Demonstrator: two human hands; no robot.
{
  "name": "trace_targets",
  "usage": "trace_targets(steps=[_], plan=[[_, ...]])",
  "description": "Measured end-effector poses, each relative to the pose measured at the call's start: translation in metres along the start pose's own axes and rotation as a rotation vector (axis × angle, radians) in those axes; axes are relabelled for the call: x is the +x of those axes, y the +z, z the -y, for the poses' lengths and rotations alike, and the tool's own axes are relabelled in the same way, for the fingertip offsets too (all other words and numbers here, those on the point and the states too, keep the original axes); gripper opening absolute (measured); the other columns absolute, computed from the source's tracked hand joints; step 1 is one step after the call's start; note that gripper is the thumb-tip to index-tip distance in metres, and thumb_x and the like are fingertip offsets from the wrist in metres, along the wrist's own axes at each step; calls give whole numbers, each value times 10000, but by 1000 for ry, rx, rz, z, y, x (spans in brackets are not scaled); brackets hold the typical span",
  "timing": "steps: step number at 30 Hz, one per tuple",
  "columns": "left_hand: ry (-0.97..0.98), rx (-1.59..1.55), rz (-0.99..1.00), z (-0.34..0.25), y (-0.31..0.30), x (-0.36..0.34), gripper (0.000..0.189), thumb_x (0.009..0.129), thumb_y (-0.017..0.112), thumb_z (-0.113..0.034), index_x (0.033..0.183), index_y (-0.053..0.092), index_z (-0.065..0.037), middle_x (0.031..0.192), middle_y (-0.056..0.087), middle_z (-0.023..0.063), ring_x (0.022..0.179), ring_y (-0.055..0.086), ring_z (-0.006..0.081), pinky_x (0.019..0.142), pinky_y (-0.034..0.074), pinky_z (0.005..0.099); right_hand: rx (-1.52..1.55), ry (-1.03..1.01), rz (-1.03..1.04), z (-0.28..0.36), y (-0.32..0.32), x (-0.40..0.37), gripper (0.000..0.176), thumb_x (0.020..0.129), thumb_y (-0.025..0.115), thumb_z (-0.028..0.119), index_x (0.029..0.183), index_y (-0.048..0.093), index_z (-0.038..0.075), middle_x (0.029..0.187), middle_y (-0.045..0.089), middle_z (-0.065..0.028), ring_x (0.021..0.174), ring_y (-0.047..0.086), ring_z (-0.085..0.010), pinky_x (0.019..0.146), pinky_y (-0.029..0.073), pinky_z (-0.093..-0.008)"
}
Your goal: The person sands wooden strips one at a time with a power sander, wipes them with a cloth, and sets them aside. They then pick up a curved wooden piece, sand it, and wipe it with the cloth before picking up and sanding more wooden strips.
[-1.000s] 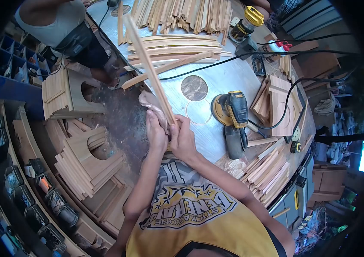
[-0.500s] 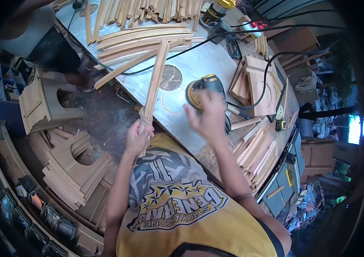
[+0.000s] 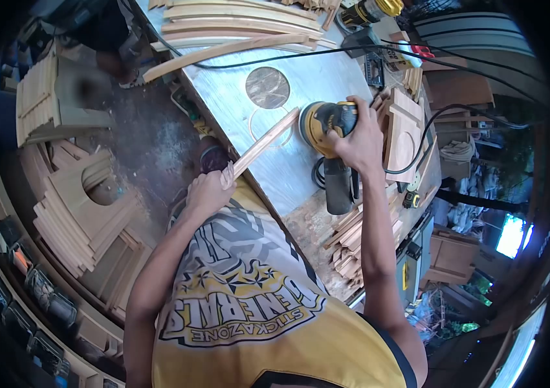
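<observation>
My left hand (image 3: 209, 193) is closed around the near end of a narrow wooden strip (image 3: 263, 145), which slants up and right over the worktable. My right hand (image 3: 362, 147) grips a yellow and black orbital sander (image 3: 319, 129) by its body. The sander is tipped on its side, its round pad facing left, with the strip's far end right at the pad's edge. Below the sander's body hangs its dark dust canister (image 3: 338, 189). Under both lies a pale board (image 3: 223, 97) with a dark round cutout (image 3: 268, 88).
Curved wooden strips (image 3: 236, 27) are stacked at the table's far side. A black cable (image 3: 255, 61) crosses above the board. Cut panels (image 3: 399, 129), a tape measure (image 3: 411, 198) and bundled strips (image 3: 365, 249) lie to the right. Shaped panels (image 3: 71, 220) lean at left; a person's leg (image 3: 114, 63) shows behind.
My right hand, open and blurred above the sander before, now holds it raised and turned sideways. My left hand has tilted the strip down to the right, bringing its far end to the sander.
</observation>
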State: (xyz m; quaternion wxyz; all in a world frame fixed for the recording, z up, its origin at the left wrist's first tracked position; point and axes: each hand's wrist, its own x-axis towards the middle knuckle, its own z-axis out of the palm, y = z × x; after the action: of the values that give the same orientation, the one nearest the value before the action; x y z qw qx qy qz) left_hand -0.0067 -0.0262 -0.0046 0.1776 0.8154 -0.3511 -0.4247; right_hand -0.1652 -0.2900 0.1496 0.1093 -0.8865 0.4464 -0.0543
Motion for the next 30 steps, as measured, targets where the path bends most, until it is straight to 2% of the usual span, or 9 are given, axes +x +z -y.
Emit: trace_targets(steps=[3,8,11,15,19,20,21,24,30], plan=[[-63,-11,-12,-9,8,-6,416,906,705,-391,1072,741,-12,1042,732,292,1033,698,469,924,540,557,39,-122,-20,-4,-4,3,780,669,773,326,1383,530,128,1192,600,-207,1054,656,-423,920,541,-487],[-99,-19,19,-12,5,-6,387,895,701,-348,1079,741,-9,1058,725,302,1044,693,474,932,546,543,-3,-148,198,15,15,14,755,661,769,323,1351,536,122,1102,604,-258,950,674,-446,895,547,-512],[-111,-55,28,-16,2,-7,368,895,699,-344,1044,756,-12,1046,728,298,1038,696,469,931,548,540,1,-147,286,43,18,8,746,659,764,319,1346,539,131,1094,618,-238,1015,667,-441,938,531,-499],[-92,0,45,-13,6,-7,402,895,716,-361,1087,745,-9,1013,727,303,1007,694,481,911,553,552,-127,-268,377,74,21,-6,700,714,815,314,1348,553,178,1093,597,-223,941,683,-452,834,576,-514],[-125,-57,79,-14,3,-9,302,870,734,-276,1028,769,-21,1058,728,293,1038,701,455,936,550,526,-84,-427,227,66,41,-17,533,753,854,287,1229,620,232,1047,570,-218,878,675,-419,675,593,-514],[-118,-45,80,-11,7,-9,308,865,738,-273,1036,766,-18,1064,725,294,1042,698,458,936,549,527,-101,-414,221,62,41,-9,512,757,848,276,1218,628,230,1044,568,-215,910,660,-413,690,592,-516],[-108,-33,74,-9,10,-8,315,859,743,-269,1043,763,-14,1071,723,296,1046,695,461,936,549,528,-161,-397,213,59,38,1,557,784,862,304,1277,635,179,1083,601,-212,947,682,-410,833,580,-489],[-113,-22,87,-10,10,-8,311,867,727,-256,1055,759,-11,1071,722,298,1047,693,469,934,549,530,-231,-355,99,34,39,25,578,789,854,395,1286,649,182,1068,618,-195,910,692,-404,817,571,-495],[-89,-17,112,-13,12,-2,278,884,687,-226,1045,758,-11,1051,727,297,1041,698,465,930,549,533,-193,-360,138,46,40,-2,532,774,866,347,1245,668,201,1058,615,-192,898,686,-392,772,574,-491]])
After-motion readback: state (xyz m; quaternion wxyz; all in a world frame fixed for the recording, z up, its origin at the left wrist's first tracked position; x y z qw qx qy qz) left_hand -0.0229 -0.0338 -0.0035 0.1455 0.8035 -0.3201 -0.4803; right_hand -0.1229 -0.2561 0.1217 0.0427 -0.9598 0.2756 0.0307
